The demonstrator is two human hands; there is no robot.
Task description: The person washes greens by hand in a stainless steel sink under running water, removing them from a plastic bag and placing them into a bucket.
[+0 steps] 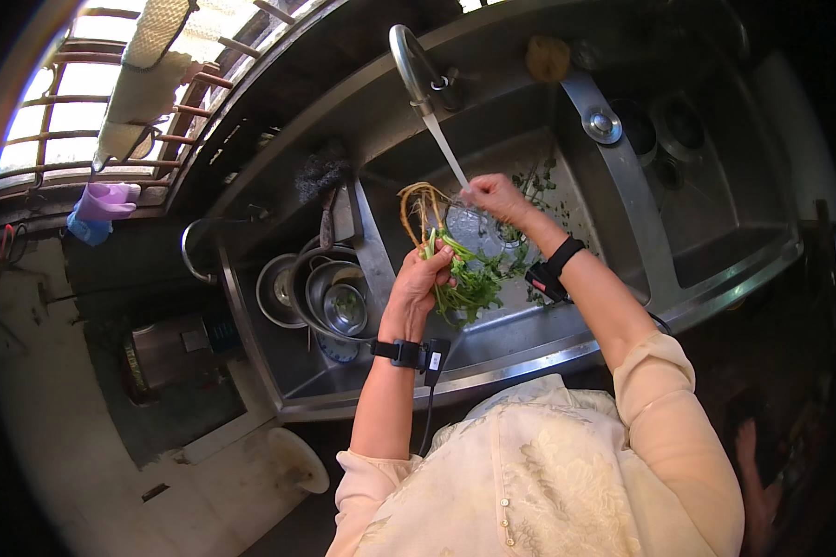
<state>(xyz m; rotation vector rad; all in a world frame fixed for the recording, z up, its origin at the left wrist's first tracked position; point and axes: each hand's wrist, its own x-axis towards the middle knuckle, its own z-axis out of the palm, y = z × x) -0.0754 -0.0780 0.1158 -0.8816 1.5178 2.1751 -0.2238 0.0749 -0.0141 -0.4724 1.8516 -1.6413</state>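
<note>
My left hand (421, 275) is closed around the stems of a bunch of leafy green herbs (470, 289), whose long brownish roots (409, 209) arch up above the fist. My right hand (499, 198) is to the right of the roots, its fingers curled under the water stream (447, 151) from a curved metal faucet (411, 66). Whether its fingertips pinch a root strand or nothing cannot be told. Both hands are over the middle basin of a stainless steel sink (571, 188). Loose green sprigs (540, 188) lie in the basin behind and beside my right hand.
Nested metal bowls (345, 310) stand in the left basin. A dark scouring pad (320, 170) and a cleaver (341, 212) lie by the divider. A metal drain strainer (602, 124) sits on the right divider, near a brown sponge-like object (547, 58). Dark round vessels (679, 125) are in the right basin.
</note>
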